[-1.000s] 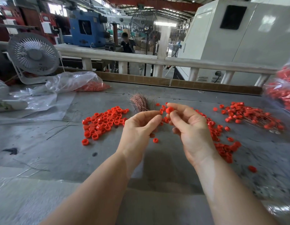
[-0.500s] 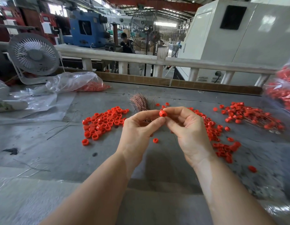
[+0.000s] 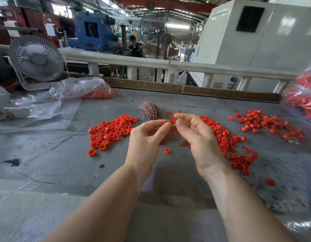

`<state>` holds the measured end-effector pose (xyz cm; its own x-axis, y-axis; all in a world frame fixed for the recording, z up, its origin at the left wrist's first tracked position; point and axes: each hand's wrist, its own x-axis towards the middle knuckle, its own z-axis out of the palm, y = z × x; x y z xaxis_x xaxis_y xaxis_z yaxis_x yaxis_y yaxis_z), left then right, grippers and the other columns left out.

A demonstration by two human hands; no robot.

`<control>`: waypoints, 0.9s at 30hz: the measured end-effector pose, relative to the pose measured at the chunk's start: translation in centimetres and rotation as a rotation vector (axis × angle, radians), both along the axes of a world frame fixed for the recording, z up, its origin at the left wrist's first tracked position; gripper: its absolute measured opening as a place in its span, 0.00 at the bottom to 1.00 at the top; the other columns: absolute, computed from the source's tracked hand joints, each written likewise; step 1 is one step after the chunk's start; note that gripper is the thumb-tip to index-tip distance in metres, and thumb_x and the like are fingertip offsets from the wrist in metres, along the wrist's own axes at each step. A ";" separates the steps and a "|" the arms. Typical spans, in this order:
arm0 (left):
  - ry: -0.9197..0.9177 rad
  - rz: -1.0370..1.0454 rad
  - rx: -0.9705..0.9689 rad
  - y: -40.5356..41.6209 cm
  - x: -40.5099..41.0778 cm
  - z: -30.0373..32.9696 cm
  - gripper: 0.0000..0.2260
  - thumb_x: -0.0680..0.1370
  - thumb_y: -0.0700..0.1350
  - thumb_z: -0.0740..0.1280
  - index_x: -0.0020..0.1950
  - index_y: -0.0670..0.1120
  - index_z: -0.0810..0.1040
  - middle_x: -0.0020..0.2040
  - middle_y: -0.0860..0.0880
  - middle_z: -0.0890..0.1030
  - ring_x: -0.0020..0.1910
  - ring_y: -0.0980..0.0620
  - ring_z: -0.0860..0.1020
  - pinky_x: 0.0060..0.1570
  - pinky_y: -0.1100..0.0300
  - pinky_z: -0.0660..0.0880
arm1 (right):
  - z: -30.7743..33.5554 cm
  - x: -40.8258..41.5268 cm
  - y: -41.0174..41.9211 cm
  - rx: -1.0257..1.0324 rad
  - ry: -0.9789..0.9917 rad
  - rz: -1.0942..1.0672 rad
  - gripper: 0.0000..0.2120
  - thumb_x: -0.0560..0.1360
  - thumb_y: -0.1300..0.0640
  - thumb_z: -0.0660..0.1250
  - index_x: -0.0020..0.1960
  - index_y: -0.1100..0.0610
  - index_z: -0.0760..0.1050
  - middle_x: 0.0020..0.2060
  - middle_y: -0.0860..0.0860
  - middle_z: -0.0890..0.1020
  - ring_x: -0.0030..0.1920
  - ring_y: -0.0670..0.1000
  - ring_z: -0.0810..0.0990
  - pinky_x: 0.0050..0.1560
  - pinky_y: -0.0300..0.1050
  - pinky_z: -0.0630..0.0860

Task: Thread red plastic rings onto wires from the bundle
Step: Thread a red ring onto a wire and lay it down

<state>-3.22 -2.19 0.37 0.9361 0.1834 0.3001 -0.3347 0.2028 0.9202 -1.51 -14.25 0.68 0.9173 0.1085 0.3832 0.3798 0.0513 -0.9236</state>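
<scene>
A small red ring (image 3: pixel 172 120) is held between the fingertips of both hands above the grey table (image 3: pixel 67 159). My left hand (image 3: pixel 146 138) pinches at its left side with thumb and forefinger, and a thin wire there is too fine to make out. My right hand (image 3: pixel 200 138) pinches the ring from the right. Behind the hands lies the copper wire bundle (image 3: pixel 149 110). A pile of loose red rings (image 3: pixel 111 131) sits to the left, and one single ring (image 3: pixel 166 150) lies under the hands.
More red rings (image 3: pixel 228 142) spread right of my right hand. Rings on wires (image 3: pixel 269 124) lie at the far right beside a bag of rings (image 3: pixel 304 98). A white fan (image 3: pixel 36 60) and plastic bags (image 3: pixel 78 88) stand at the back left. Loose wires (image 3: pixel 64 138) lie at left.
The ring in my right fingertips has come left to meet my left fingertips, and both hands now hold it together.
</scene>
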 end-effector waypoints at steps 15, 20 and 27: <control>0.023 -0.110 0.222 -1.9 -0.8 -0.4 0.08 0.73 0.30 0.65 0.37 0.37 0.82 0.27 0.45 0.76 0.27 0.53 0.73 0.29 0.64 0.73 | -0.4 -0.5 1.0 -0.279 -0.184 -0.270 0.28 0.70 0.39 0.61 0.27 0.64 0.73 0.19 0.54 0.73 0.25 0.60 0.74 0.28 0.52 0.71; 0.073 -0.158 0.133 -2.1 -0.9 -0.2 0.10 0.74 0.30 0.65 0.36 0.40 0.81 0.32 0.40 0.77 0.32 0.47 0.74 0.33 0.61 0.75 | -0.3 -0.6 1.3 -0.269 -0.181 -0.376 0.25 0.68 0.40 0.64 0.20 0.55 0.67 0.17 0.51 0.69 0.26 0.61 0.70 0.29 0.56 0.71; 0.100 -0.176 0.130 -2.2 -0.9 -0.2 0.14 0.72 0.27 0.63 0.32 0.41 0.80 0.31 0.41 0.77 0.30 0.49 0.74 0.31 0.63 0.75 | -0.3 -0.4 1.4 -0.269 -0.121 -0.412 0.24 0.66 0.39 0.65 0.21 0.54 0.68 0.18 0.48 0.68 0.26 0.57 0.68 0.31 0.60 0.73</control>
<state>-4.13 -4.39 0.19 0.9765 -0.0195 0.2146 -0.2105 0.1274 0.9693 -1.92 -12.83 0.36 0.8552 -0.1432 0.4980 0.4241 -0.3589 -0.8315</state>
